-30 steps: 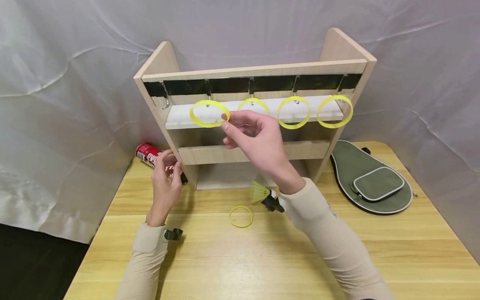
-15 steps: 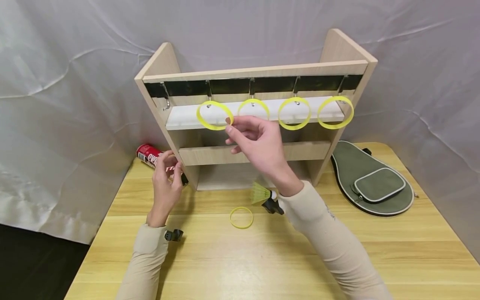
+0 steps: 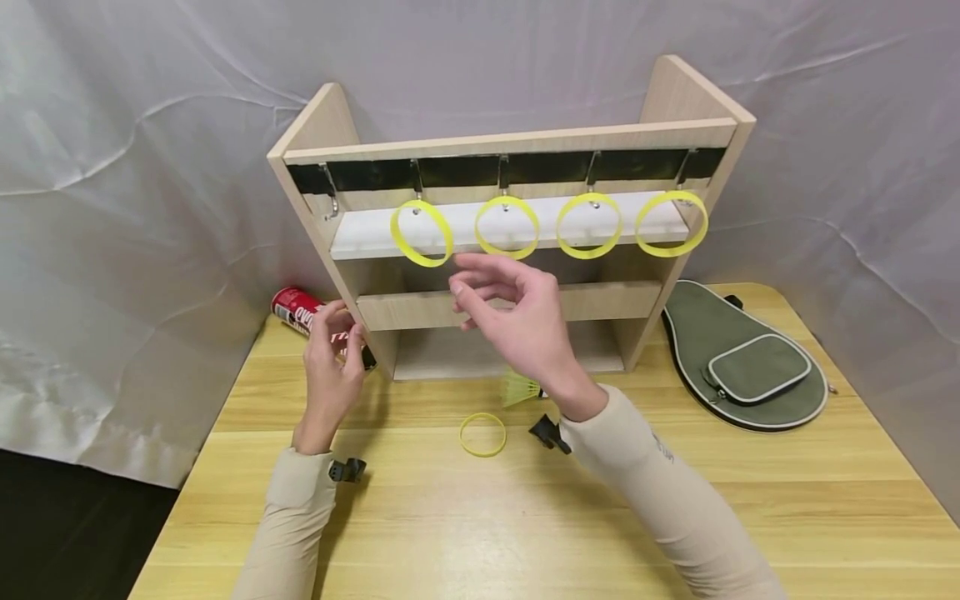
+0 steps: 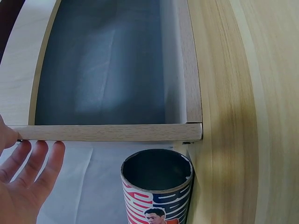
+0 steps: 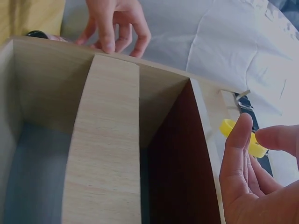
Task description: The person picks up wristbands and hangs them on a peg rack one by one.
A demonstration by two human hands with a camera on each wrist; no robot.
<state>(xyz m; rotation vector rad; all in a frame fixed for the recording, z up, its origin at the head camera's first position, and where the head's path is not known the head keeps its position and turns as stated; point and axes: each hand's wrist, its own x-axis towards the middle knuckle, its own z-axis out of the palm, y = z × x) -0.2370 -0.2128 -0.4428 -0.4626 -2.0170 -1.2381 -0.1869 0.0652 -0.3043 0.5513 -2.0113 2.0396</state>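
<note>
R hand (image 3: 517,312) lower, off yel. ring (image 3: 403,246) (thin, round), nr wood-grain shelf (image 3: 405,312).

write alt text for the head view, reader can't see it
A person's empty right hand is poised below four yellow rings hanging from hooks on a wooden shelf, the leftmost hook bare. The left hand touches the shelf's side near a red can; another yellow ring and a shuttlecock lie on the table.

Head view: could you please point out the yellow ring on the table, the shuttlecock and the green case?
Yellow ring (image 3: 483,455), head view: near edge of its band.
Shuttlecock (image 3: 517,389), head view: yellow skirt.
Green case (image 3: 759,369), head view: front pocket.
</note>
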